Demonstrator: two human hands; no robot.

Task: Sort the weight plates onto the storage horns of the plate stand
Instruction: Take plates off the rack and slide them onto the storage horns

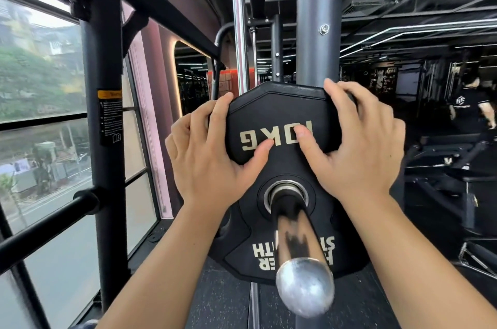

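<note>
Gym floor beside a tall window [40, 86], with a grey rack upright [318, 19] ahead: the black weight plate [287, 164], marked 10KG, is threaded on the chrome storage horn [293, 223], which points toward you. Your left hand [207, 151] and right hand [357, 145] both grasp the plate's upper edge, fingers curled over the rim and thumbs pressed flat on its face. Expect a rigid, heavy load with a smooth-looking coating; the angular rim probably offers the surest hold, taken on opposite sides so the bore slides straight along the horn without binding.
</note>
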